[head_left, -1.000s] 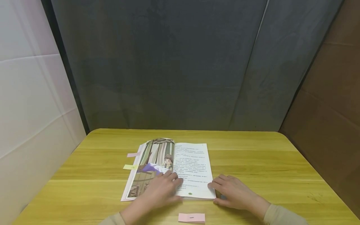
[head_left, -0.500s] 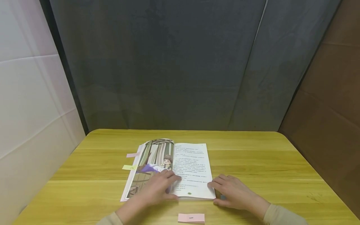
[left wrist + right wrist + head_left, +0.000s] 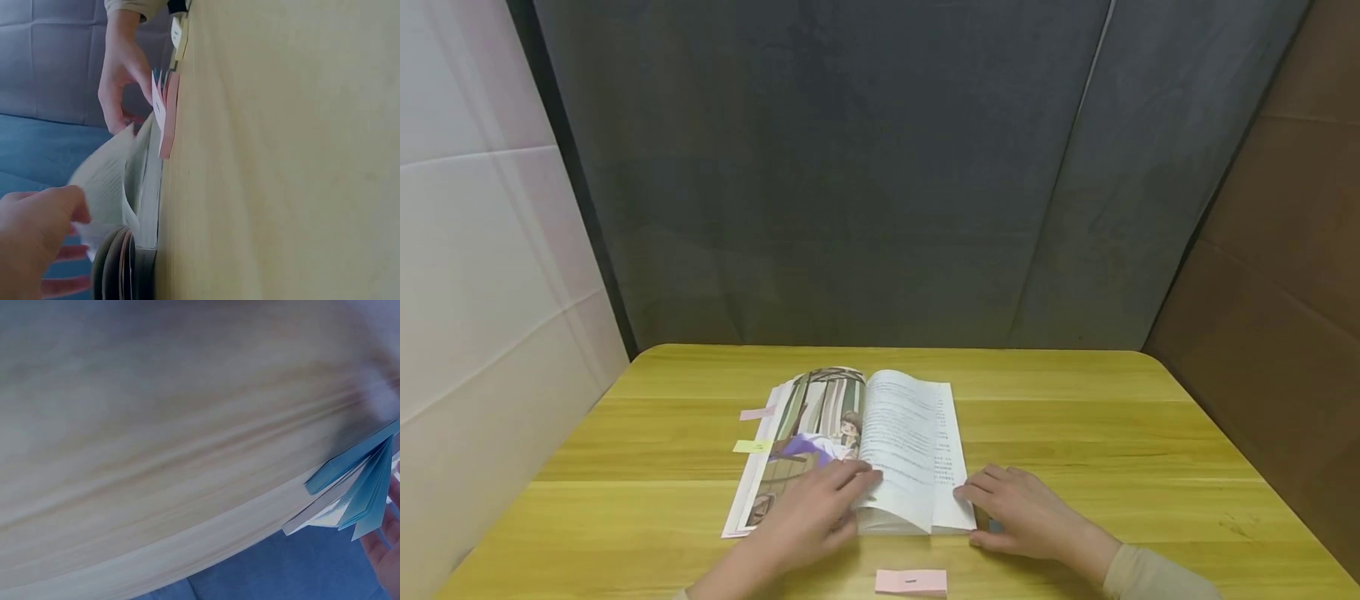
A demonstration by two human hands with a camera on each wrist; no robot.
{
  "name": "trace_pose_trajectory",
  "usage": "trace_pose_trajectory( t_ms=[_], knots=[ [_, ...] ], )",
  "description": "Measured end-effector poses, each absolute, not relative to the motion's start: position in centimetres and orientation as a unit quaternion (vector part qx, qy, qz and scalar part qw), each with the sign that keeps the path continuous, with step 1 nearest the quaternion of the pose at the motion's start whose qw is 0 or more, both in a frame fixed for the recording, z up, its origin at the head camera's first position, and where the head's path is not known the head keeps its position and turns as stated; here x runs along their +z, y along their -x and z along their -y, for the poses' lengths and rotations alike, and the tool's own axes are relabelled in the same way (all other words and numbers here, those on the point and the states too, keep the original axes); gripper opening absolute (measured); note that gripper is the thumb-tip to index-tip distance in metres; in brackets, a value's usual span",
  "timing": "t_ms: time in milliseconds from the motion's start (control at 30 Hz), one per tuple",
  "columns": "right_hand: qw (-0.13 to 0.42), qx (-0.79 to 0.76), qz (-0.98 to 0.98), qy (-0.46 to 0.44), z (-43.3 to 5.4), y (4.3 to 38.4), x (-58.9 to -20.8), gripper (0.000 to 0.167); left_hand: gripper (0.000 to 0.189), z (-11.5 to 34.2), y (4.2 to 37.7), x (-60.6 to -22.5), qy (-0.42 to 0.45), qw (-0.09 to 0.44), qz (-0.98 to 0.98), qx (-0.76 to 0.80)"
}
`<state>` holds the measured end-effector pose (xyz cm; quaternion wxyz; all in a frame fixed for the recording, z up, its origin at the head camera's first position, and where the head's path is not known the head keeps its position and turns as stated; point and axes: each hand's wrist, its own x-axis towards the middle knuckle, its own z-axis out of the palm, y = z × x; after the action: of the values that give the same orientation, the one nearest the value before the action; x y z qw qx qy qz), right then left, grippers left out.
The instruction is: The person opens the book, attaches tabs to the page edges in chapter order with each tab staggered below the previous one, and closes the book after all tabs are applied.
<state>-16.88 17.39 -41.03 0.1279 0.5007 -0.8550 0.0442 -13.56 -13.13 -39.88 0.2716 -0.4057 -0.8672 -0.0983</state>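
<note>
An open book (image 3: 908, 429) lies on the table, its left page (image 3: 831, 417) carrying a coloured picture. A single printed leaf on its right half bows upward, its free edge short of the page edge below. My left hand (image 3: 808, 508) is across the lower left page, index fingertip on the bowed leaf near the gutter. My right hand (image 3: 1026, 517) holds the lower right corner, fingers on the page edge and thumb below. In the left wrist view the leaf (image 3: 106, 175) arches between both hands. Blue sticky notes (image 3: 369, 481) fan out beside my right hand in the right wrist view.
A pink sticky-note pad (image 3: 911, 582) lies in front of the book. Pink (image 3: 757, 413) and yellow tabs (image 3: 752, 447) stick out from its left edge. A yellow pad (image 3: 179, 36) shows near my right wrist. A dark partition (image 3: 850, 183) stands behind the table (image 3: 1075, 425).
A leaf of the right half has risen from lying flat into a bow. My left hand has drawn a little to the left. The right hand has stayed in place.
</note>
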Motion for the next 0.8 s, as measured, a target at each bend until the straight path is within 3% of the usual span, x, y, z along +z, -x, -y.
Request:
trace_pose_trajectory(
  t_ms=[167, 367, 633, 800],
  knots=[
    [0.128, 0.042, 0.853, -0.503, -17.4, 16.9, -41.1, 0.044, 0.071, 13.4, 13.1, -39.1, 0.412, 0.298, 0.857, -0.078],
    [0.129, 0.037, 0.854, -0.502, -17.4, 16.9, -41.0, 0.043, 0.083, 14.2, 13.3, -38.6, 0.363, 0.28, 0.889, 0.02],
    [0.125, 0.031, 0.856, -0.501, -17.4, 16.8, -41.0, 0.042, 0.051, 14.2, 13.2, -39.6, 0.369, 0.223, 0.902, 0.014],
    [0.124, 0.032, 0.857, -0.499, -17.4, 16.7, -40.9, 0.042, 0.022, 13.0, 13.2, -40.2, 0.385, 0.229, 0.894, -0.016]
  ],
)
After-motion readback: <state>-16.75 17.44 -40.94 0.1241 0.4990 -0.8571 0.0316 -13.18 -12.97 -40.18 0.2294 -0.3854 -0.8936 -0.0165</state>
